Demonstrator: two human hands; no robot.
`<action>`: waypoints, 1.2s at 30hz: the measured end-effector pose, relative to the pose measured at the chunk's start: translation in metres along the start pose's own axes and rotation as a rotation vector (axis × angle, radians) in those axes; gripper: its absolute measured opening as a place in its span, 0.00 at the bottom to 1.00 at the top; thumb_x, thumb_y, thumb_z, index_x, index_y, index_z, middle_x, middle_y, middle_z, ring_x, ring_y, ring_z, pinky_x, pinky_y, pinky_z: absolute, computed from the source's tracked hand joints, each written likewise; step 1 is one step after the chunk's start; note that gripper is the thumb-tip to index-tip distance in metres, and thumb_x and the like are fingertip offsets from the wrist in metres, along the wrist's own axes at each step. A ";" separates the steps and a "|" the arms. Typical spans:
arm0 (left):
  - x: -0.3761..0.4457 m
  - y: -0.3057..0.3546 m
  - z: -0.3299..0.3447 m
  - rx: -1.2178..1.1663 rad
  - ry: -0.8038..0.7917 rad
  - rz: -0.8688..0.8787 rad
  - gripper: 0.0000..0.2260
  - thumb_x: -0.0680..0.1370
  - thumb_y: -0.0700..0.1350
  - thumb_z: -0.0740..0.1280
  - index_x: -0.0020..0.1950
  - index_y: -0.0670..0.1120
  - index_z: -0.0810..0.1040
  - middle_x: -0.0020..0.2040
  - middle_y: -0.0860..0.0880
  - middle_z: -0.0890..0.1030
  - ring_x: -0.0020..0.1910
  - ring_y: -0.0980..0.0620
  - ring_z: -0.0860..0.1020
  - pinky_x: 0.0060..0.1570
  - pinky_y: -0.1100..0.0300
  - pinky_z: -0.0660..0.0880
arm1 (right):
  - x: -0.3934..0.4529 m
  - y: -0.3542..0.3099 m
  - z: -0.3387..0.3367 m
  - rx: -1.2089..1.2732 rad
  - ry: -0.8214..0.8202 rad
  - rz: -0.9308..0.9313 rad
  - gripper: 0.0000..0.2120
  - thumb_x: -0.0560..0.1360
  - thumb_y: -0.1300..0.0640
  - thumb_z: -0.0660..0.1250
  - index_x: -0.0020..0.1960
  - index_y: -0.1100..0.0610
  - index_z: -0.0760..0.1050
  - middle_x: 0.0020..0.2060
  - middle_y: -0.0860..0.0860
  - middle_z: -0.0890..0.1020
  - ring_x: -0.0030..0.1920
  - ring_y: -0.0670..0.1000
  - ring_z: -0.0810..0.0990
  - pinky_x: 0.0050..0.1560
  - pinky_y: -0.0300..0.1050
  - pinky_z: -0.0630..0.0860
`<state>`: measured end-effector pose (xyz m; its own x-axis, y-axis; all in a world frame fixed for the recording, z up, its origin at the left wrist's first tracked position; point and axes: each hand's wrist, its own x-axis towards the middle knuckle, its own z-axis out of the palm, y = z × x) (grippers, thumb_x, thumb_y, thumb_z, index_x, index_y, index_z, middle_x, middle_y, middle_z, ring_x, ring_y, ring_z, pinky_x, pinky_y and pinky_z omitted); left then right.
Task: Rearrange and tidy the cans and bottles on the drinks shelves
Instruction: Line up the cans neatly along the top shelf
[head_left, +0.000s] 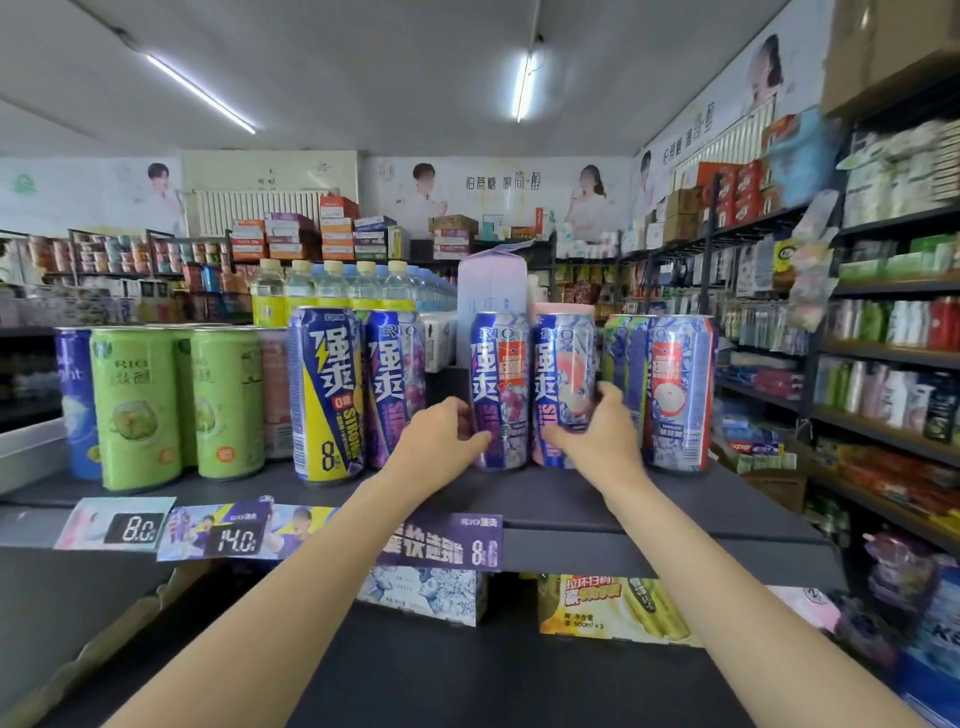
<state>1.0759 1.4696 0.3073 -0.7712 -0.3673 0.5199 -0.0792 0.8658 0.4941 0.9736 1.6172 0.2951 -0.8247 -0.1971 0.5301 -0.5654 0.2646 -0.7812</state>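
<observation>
Cans stand in a row along the front of the grey top shelf (571, 499), all upright with their long axes vertical and labels facing outward. The grape can (498, 389), a tall purple-and-blue RIO tin with white characters and an orange patch, sits near the middle of the row. The left hand (441, 441) curls its fingers round its lower left side. Touching the grape can on the right is the peach can (563, 384), same blue design with a pink fruit picture; the right hand (597, 431) wraps round its lower right side, fingers clasping the tin. Further right of the grape can stands a lychee can (680, 395). Left of it, past a gap, stand another purple can (395, 384), then a yellow-and-blue lemon can (324, 395) and two green cans (135, 410). Behind the grape can rises a pale lilac carton (491, 280). Price tags (234, 540) hang from the shelf edge below.
</observation>
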 end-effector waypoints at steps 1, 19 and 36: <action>-0.005 -0.001 -0.012 -0.045 0.056 0.045 0.14 0.76 0.44 0.66 0.60 0.42 0.75 0.53 0.47 0.80 0.49 0.52 0.78 0.51 0.64 0.72 | -0.004 -0.005 -0.002 0.002 0.096 -0.095 0.32 0.68 0.61 0.75 0.66 0.61 0.63 0.59 0.57 0.72 0.60 0.55 0.74 0.59 0.45 0.70; -0.024 -0.111 -0.082 -0.055 0.056 -0.040 0.35 0.70 0.56 0.72 0.66 0.38 0.60 0.53 0.42 0.78 0.55 0.41 0.77 0.47 0.53 0.71 | -0.031 -0.102 0.130 -0.205 -0.215 0.128 0.32 0.69 0.57 0.75 0.65 0.61 0.60 0.61 0.57 0.73 0.60 0.57 0.73 0.51 0.43 0.68; -0.012 -0.131 -0.087 -0.181 -0.035 -0.086 0.28 0.72 0.54 0.70 0.62 0.40 0.62 0.59 0.44 0.76 0.56 0.45 0.76 0.44 0.59 0.67 | 0.046 -0.075 0.174 -0.295 -0.118 0.314 0.39 0.72 0.58 0.72 0.72 0.68 0.53 0.68 0.63 0.67 0.68 0.62 0.67 0.67 0.53 0.66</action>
<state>1.1504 1.3311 0.2965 -0.7881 -0.4228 0.4474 -0.0337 0.7553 0.6545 0.9807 1.4244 0.3210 -0.9594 -0.1666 0.2277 -0.2821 0.5831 -0.7618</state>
